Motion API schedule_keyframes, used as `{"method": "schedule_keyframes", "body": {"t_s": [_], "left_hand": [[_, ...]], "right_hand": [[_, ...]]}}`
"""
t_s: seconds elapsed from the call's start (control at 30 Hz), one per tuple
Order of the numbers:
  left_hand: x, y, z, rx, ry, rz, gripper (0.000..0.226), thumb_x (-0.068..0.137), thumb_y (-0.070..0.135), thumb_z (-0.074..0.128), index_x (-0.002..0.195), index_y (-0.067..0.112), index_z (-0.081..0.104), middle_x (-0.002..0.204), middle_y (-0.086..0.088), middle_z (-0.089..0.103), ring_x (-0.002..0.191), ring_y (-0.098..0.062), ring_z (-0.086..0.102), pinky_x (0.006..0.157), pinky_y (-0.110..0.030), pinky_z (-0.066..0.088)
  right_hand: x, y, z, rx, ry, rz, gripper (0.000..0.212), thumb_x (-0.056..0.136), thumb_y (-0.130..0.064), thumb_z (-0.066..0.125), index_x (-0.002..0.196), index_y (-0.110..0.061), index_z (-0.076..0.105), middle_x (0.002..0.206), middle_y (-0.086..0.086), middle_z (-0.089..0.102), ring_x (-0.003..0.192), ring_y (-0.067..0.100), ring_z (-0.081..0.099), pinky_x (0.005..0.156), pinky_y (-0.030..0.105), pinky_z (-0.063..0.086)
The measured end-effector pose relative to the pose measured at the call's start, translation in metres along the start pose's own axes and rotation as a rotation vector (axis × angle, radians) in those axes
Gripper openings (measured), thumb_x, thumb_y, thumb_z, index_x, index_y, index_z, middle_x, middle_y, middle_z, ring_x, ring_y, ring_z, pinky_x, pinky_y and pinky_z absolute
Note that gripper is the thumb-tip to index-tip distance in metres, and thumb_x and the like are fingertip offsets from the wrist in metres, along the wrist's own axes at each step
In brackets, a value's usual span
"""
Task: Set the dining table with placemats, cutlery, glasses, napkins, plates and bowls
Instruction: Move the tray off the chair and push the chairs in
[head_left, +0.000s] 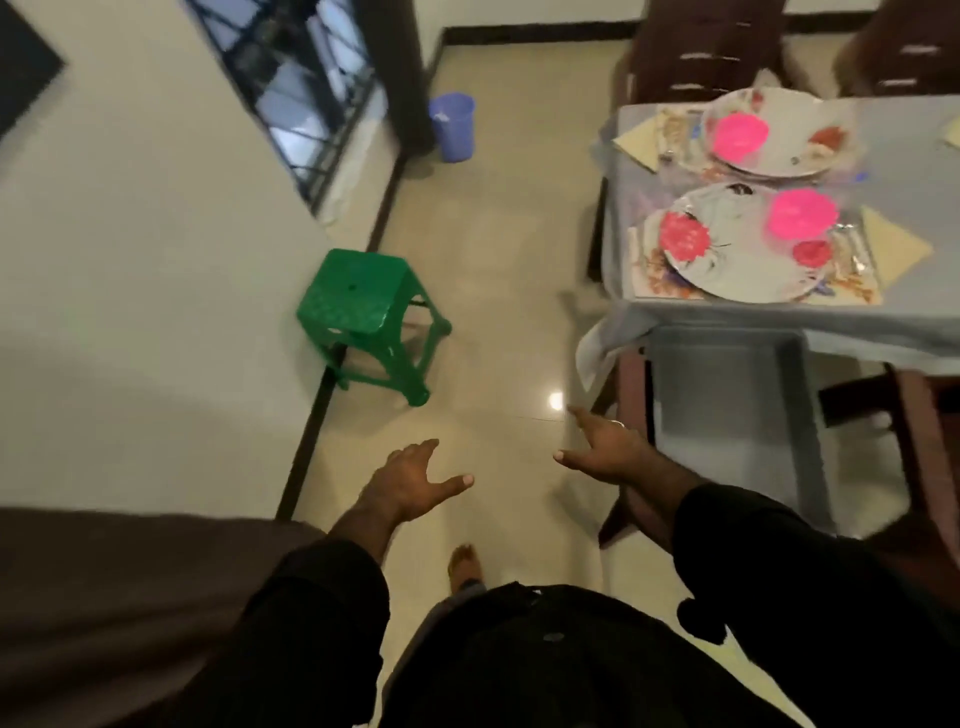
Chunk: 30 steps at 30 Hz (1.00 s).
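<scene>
- Clearly, both hands are empty: the left hand (410, 478) is spread with the thumb out to the side, and the right hand (605, 449) is spread too, palm down, fingers apart, holding nothing.
- Both hands hover over the shiny floor (493, 291), near the corner of the dining table (883, 327) but not touching it.
- On the table, the near plate (737, 260) lies on a printed placemat (852, 291); a pink bowl (802, 213) sits on it, off to the right side.
- Behind it, the far plate (821, 124) holds another pink bowl (740, 136) near its middle.
- A yellow napkin (896, 247) lies just right of the near plate, and a second napkin (636, 140) lies left of the far plate.
- Cutlery beside the plates is too blurred to tell.
- A grey bin (727, 410) stands on a chair at the table's near edge; it looks empty.
- A blue bucket (452, 127) stands on the floor by the wall; what it contains I cannot tell.
- A green stool (363, 317) stands against the left wall, and an open strip of floor runs between it and the table.
</scene>
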<state>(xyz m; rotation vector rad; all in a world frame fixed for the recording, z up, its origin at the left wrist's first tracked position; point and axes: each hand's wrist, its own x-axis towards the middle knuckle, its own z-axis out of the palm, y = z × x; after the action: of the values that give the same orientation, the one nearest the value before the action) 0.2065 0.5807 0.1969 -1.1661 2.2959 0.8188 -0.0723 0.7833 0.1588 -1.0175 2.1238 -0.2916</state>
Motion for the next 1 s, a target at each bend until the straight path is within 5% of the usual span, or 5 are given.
{"method": "schedule_keyframes", "body": {"t_s": [0.17, 0.37, 0.5, 0.73, 1.0], "left_hand": [[0.087, 0.073, -0.045, 0.196, -0.134, 0.275, 0.137, 0.057, 0.111, 0.041, 0.165, 0.027, 0.033, 0.167, -0.003, 0.041, 0.153, -0.026, 0.036, 0.122, -0.050, 0.037], [0.145, 0.202, -0.035, 0.483, -0.310, 0.606, 0.117, 0.073, 0.098, 0.050, 0.165, 0.027, 0.032, 0.168, -0.003, 0.039, 0.154, -0.026, 0.034, 0.123, -0.049, 0.037], [0.169, 0.272, -0.010, 0.607, -0.348, 0.769, 0.096, 0.086, 0.089, 0.048, 0.161, 0.029, 0.039, 0.162, -0.004, 0.047, 0.149, -0.028, 0.042, 0.119, -0.048, 0.041], [0.199, 0.355, 0.024, 0.670, -0.420, 0.874, 0.074, 0.094, 0.082, 0.047, 0.146, 0.030, 0.053, 0.147, -0.001, 0.055, 0.133, -0.023, 0.055, 0.108, -0.041, 0.049], [0.308, 0.435, 0.097, 0.812, -0.418, 0.838, 0.108, 0.076, 0.103, 0.027, 0.148, 0.027, 0.053, 0.146, -0.009, 0.061, 0.133, -0.032, 0.057, 0.113, -0.052, 0.049]], "right_hand": [[-0.040, 0.037, -0.001, 0.462, 0.217, 0.268, 0.091, 0.071, -0.087, 0.069, 0.150, -0.063, 0.030, 0.145, -0.011, 0.060, 0.125, 0.022, 0.063, 0.105, 0.048, 0.053], [-0.058, 0.088, 0.015, 0.516, 0.338, 0.582, 0.113, 0.070, -0.088, 0.053, 0.164, -0.032, 0.023, 0.157, 0.008, 0.051, 0.139, 0.033, 0.053, 0.112, 0.051, 0.046], [-0.053, 0.122, 0.036, 0.693, 0.409, 0.686, 0.100, 0.086, -0.068, 0.067, 0.165, -0.025, 0.024, 0.160, 0.015, 0.046, 0.143, 0.036, 0.049, 0.116, 0.050, 0.043], [-0.050, 0.152, 0.049, 0.958, 0.537, 0.913, 0.087, 0.095, -0.052, 0.071, 0.164, -0.020, 0.029, 0.159, 0.018, 0.046, 0.143, 0.037, 0.049, 0.115, 0.044, 0.044], [-0.016, 0.205, 0.066, 1.373, 0.734, 1.167, 0.090, 0.089, -0.054, 0.076, 0.162, -0.024, 0.032, 0.162, 0.014, 0.043, 0.144, 0.035, 0.048, 0.118, 0.048, 0.043]]}}
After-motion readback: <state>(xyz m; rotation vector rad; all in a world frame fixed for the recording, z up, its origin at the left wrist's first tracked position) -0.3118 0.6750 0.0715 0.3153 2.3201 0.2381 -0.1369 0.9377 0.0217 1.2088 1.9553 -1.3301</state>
